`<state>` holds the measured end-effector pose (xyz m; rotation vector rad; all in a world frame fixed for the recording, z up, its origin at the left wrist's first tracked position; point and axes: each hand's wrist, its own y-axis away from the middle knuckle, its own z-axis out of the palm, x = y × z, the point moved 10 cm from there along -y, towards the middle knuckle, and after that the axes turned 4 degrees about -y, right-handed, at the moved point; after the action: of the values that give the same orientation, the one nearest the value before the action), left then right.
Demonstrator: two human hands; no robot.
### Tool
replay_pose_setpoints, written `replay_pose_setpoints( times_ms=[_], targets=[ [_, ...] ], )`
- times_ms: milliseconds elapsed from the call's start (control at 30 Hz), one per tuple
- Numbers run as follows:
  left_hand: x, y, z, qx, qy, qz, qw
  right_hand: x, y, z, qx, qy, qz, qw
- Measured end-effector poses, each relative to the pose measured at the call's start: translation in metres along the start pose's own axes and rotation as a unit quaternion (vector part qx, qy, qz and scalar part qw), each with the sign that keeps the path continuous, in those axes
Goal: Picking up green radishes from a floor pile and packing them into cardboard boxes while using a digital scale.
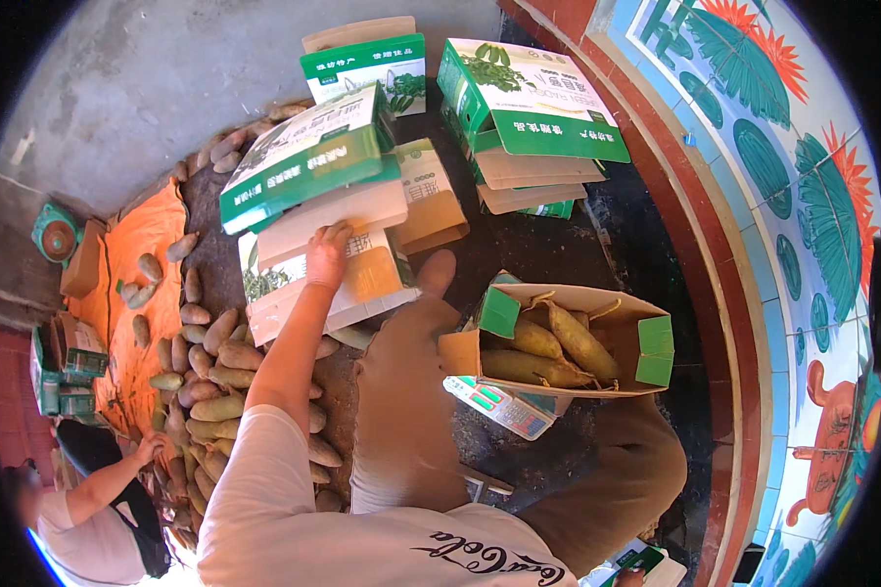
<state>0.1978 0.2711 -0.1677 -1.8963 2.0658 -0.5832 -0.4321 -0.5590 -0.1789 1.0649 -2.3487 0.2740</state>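
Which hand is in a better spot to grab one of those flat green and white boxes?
Left, probably. The left hand already rests on the stack of flat green-and-white boxes, arm stretched out to it. The right hand is not in view.

Bright daylight, seemingly overexposed lower edge

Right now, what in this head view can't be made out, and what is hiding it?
- Right hand: not seen anywhere in the head view, so what it holds is unknown.
- Left hand: palm faces down on the flattened cartons, so any grip is hidden.
- Scale: mostly covered by the open box of tubers.
- Co-worker's hand at the tuber pile: too small at the fisheye rim.
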Motion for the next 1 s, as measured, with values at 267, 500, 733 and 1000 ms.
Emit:
replay_pose_setpoints(
  times_ms=[267, 500, 733, 1000],
  targets=[
    [-0.044, -0.017, 0.025, -0.087, -0.102, -0.099, 0.986, -0.005, -0.002, 0.008, -0.017, -0.007, 0.012, 1.000],
    [-0.035, -0.042, 0.034, -0.168, -0.154, -0.106, 0.968, 0.004, -0.006, 0.012, -0.032, 0.002, 0.035, 0.999],
    [-0.036, -0.029, 0.018, -0.081, -0.076, -0.128, 0.986, -0.012, -0.036, 0.013, -0.043, 0.001, 0.031, 0.999],
    [0.033, 0.067, -0.007, -0.182, -0.044, -0.029, 0.982, -0.022, -0.040, 0.016, -0.069, 0.000, 0.039, 0.997]
  ],
)
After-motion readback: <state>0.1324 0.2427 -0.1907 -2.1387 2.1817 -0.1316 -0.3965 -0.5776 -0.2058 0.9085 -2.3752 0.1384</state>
